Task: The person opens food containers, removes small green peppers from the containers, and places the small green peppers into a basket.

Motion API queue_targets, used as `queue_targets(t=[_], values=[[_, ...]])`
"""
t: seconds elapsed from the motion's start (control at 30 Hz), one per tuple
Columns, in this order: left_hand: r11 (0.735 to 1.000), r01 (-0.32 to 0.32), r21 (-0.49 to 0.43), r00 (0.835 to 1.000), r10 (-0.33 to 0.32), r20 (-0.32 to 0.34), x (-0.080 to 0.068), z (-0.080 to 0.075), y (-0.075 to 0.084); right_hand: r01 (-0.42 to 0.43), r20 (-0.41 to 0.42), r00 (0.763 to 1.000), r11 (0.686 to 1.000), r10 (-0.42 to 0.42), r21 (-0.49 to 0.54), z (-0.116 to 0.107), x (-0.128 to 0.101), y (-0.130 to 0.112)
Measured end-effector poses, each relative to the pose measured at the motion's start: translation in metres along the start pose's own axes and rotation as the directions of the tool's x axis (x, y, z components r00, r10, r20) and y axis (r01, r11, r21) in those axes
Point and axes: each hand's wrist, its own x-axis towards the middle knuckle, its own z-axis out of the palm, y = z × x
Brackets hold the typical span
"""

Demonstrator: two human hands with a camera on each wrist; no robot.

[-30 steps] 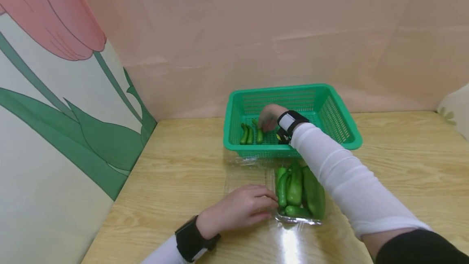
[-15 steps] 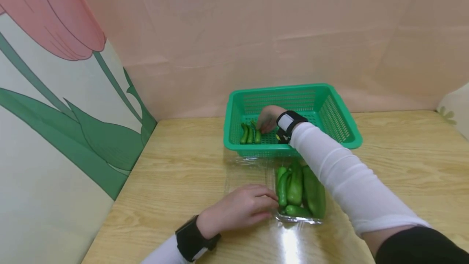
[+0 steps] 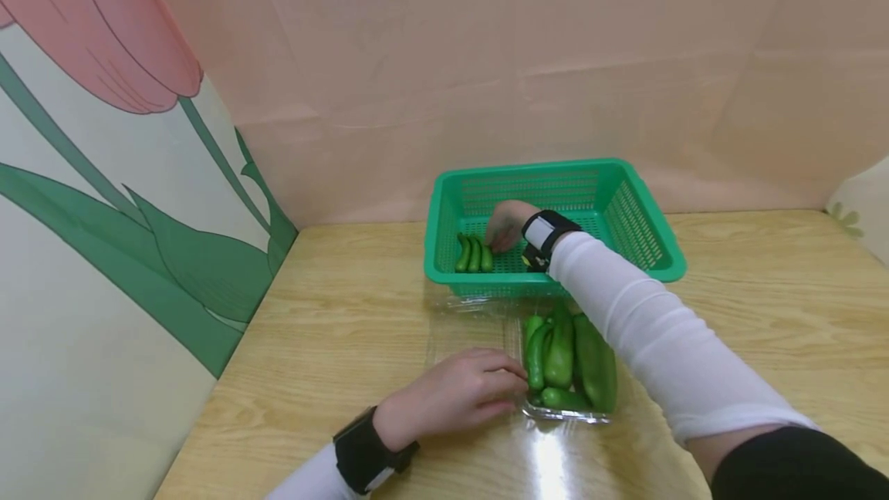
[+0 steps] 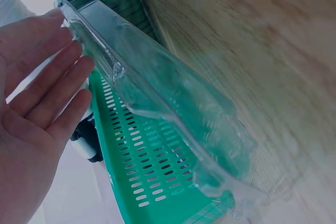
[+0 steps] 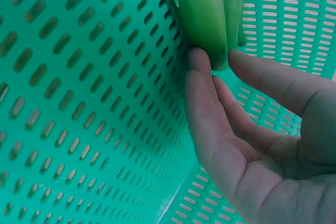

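A green plastic basket [image 3: 556, 167] stands at the back of the wooden table. Three small green peppers [image 3: 474, 253] lie side by side in its left part. My right hand [image 3: 503, 226] reaches into the basket, its straight fingertips [image 5: 197, 61] and thumb touching the end of the rightmost pepper [image 5: 202, 14]. In front of the basket sits a clear plastic tray [image 3: 566, 415] with several green peppers [image 3: 562, 353] in it. My left hand [image 3: 465, 392] rests with straight fingers [image 4: 58, 72] against the tray's left edge [image 4: 157, 103].
The tray's clear lid [image 3: 465, 330] lies folded open on the table to its left. A flower-printed panel [image 3: 104, 214] stands along the left side and a pink backdrop [image 3: 556, 60] behind. Bare wooden tabletop [image 3: 764, 315] lies to the right.
The third pepper in the basket has slid left against the other two under my right fingertips. My left hand has stayed on the tray.
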Motion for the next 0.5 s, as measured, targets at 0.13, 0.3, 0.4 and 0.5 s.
queue_targets(t=[0.13, 0.3, 0.4, 0.5], values=[[1.000, -0.002, -0.002, 1.000, 0.002, 0.000, -0.0003, 0.0001, 0.0000, -0.006, 0.016, 1.000, 1.000, 0.005, 0.023, -0.0003, 0.0009, 0.0008], [1.000, -0.003, -0.007, 1.000, 0.003, 0.000, -0.0006, 0.0004, 0.0000, 0.009, 0.014, 1.000, 1.000, -0.009, -0.019, -0.0013, 0.0010, 0.0018], [1.000, -0.007, -0.005, 1.000, 0.007, -0.003, -0.0004, 0.0005, -0.0002, 0.021, -0.001, 1.000, 0.999, -0.021, -0.043, -0.0022, -0.0006, 0.0019], [1.000, -0.012, -0.001, 1.000, 0.012, -0.004, 0.0000, 0.0003, -0.0005, 0.029, -0.003, 1.000, 0.998, -0.030, -0.051, -0.0028, -0.0017, 0.0021]])
